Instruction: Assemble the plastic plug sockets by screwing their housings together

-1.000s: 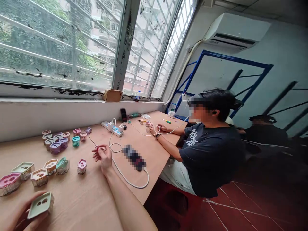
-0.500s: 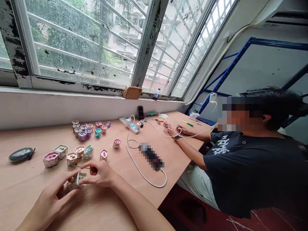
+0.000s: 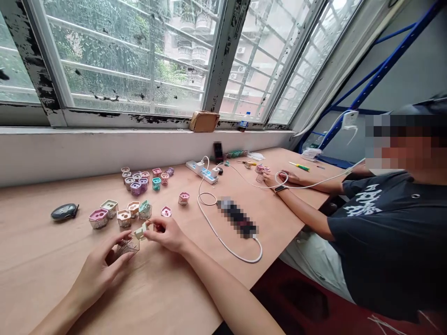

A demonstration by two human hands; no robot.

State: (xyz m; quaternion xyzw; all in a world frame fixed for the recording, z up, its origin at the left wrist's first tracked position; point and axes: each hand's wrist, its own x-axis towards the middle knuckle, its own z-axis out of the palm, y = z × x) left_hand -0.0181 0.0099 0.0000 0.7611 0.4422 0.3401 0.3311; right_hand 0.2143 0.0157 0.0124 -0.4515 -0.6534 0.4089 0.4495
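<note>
My left hand [image 3: 101, 265] grips a small pale green sharpener with a clear box [image 3: 134, 239] just above the wooden table [image 3: 167, 293]. My right hand [image 3: 167, 234] pinches the sharpener's green top, fingers closed, with a thin screwdriver whose red handle shows between the fingers. A row of similar pastel sharpeners [image 3: 120, 215] stands just beyond my hands. A further cluster of them [image 3: 145, 179] sits nearer the wall. One pink sharpener [image 3: 183, 198] stands alone to the right.
A grey pouch [image 3: 64, 211] lies at the left. A white cable [image 3: 223, 239] loops from a power strip [image 3: 204, 171] to a blurred phone [image 3: 237, 217]. A seated person in a dark shirt [image 3: 387, 237] works at the right, hands [image 3: 275, 179] on the table.
My head turned left and down. My right hand came back from the table's middle with the screwdriver and met my left hand at the green sharpener, which rose closer to the row.
</note>
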